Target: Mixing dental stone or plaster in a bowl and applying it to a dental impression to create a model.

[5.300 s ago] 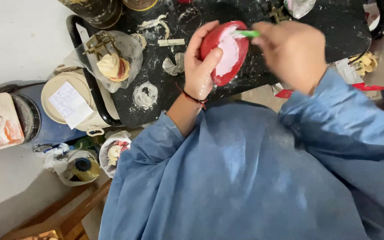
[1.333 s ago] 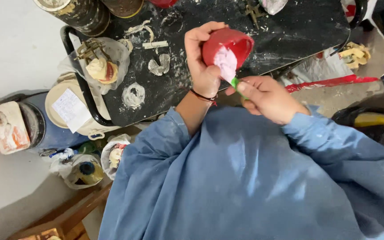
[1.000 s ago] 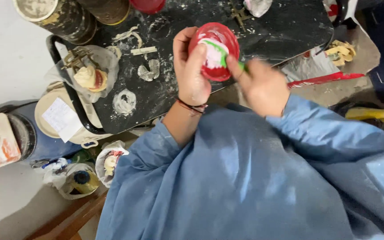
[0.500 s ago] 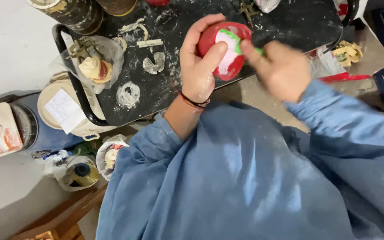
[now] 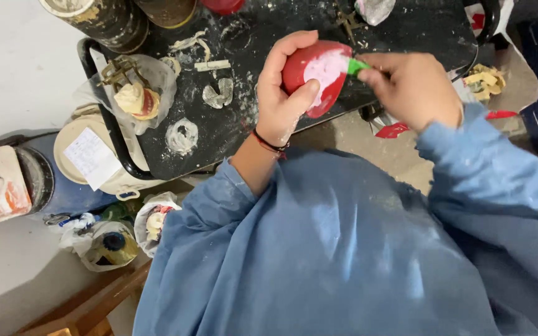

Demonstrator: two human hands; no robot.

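Head view: left hand (image 5: pixel 284 99) cups a red flexible bowl (image 5: pixel 316 74), fingers wrapped over the far rim, thumb across the near side, bowl tipped toward the right. Pale pink-white paste (image 5: pixel 326 65) sits inside. Right hand (image 5: pixel 412 87) is closed on a green-handled tool (image 5: pixel 357 65), tip at the bowl's right rim, touching the paste. Bowl is held in the air above the near edge of the black tray (image 5: pixel 263 130), which is smeared with dried white splashes.

Risks, judged from this pose:
- Bowl is tilted and soft-sided; a harder squeeze or more tilt could slop paste onto the tray or the blue sleeve (image 5: pixel 499 180).
- Tool grip looks short, near the tip; paste on the fingers could make it slip.
- Bagged cast (image 5: pixel 133 99) lies left on the tray, well apart, so a splash is unlikely to reach it.
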